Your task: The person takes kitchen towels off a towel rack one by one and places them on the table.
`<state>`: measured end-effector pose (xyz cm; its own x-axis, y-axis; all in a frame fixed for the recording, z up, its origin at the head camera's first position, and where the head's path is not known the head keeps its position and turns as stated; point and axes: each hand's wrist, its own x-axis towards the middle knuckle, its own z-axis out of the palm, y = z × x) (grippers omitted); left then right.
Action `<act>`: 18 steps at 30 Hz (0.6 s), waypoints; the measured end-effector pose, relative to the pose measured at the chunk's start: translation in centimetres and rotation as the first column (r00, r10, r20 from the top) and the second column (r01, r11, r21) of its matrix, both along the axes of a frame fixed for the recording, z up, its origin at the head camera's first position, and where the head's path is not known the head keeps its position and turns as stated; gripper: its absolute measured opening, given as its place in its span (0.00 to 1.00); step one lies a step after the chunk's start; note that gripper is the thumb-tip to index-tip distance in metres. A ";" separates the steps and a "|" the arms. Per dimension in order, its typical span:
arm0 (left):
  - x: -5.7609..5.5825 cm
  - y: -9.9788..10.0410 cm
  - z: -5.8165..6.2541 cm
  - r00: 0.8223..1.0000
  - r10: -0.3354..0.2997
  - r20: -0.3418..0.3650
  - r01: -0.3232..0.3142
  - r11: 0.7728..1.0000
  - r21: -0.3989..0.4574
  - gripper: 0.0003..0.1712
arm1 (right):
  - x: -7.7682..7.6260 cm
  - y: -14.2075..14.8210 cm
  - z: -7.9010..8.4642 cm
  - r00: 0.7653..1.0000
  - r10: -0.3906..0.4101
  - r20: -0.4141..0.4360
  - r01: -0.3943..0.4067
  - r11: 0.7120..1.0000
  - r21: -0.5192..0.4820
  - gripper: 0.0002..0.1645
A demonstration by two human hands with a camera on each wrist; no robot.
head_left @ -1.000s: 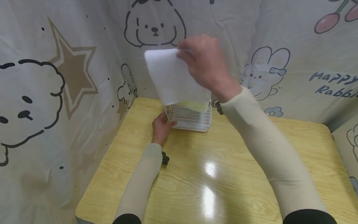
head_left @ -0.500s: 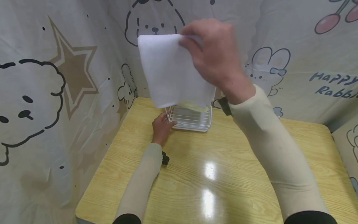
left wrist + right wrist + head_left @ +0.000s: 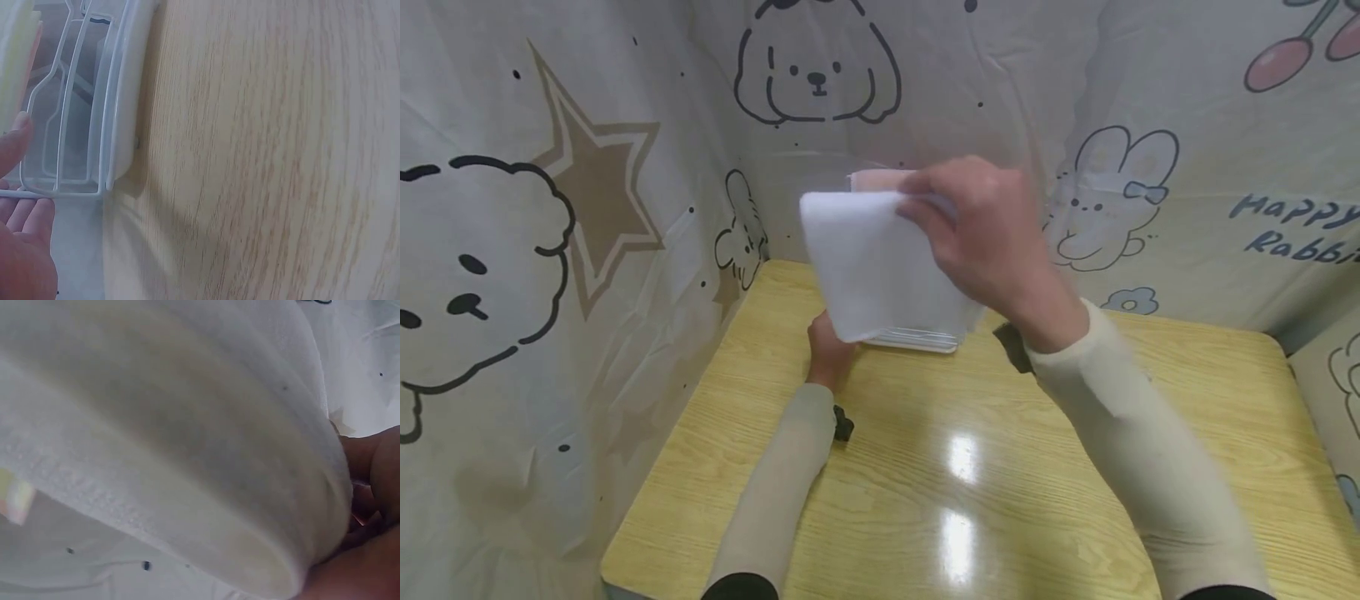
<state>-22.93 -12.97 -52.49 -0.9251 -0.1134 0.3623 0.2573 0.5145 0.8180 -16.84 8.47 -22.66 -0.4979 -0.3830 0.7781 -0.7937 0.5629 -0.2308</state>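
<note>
My right hand (image 3: 992, 237) pinches a folded white cloth (image 3: 880, 258) by its top edge. The cloth hangs in front of the white wire rack (image 3: 917, 338) and covers most of it in the head view; whether they touch I cannot tell. My left hand (image 3: 831, 350) grips the rack's left side, and the left wrist view shows thumb and fingers at its wire edge (image 3: 62, 195). Behind the white cloth a pink cloth edge (image 3: 880, 180) shows. Pale yellow and pink layers (image 3: 17, 69) stand at the rack in the left wrist view.
The rack stands near the back left of a wood-grain table (image 3: 1037, 467). A printed curtain (image 3: 1037, 100) hangs close behind the table, and another stretch of it closes off the left side.
The white cloth in my right hand first rose, then came down in front of the rack. A pink edge now shows behind it. My left hand stays at the rack.
</note>
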 end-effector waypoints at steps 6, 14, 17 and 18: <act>-0.1 -0.1 0.0 0.998 0.007 0.064 -0.009 0.999 0.039 0.09 | 0.6 0.8 -3.6 0.998 0.002 0.070 -0.002 1.000 0.003 0.07; -0.4 0.0 -0.3 0.988 -0.051 0.145 0.016 0.972 0.233 0.12 | 0.6 1.6 -7.5 0.985 -0.009 0.170 0.010 1.000 -0.005 0.07; -0.6 0.0 -0.4 0.984 -0.057 0.169 0.012 0.966 0.257 0.19 | 0.5 1.9 -8.8 0.983 -0.015 0.185 0.015 1.000 0.002 0.07; -0.7 0.0 -0.5 0.981 -0.060 0.184 0.008 0.963 0.270 0.19 | 0.4 2.0 -9.2 0.982 -0.014 0.191 0.014 1.000 0.000 0.07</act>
<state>-23.59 -12.94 -52.95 -0.9785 -0.1496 0.1420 0.0988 0.2644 0.9593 -16.43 10.45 -31.89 -0.6425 -0.3740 0.6688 -0.7269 0.5735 -0.3776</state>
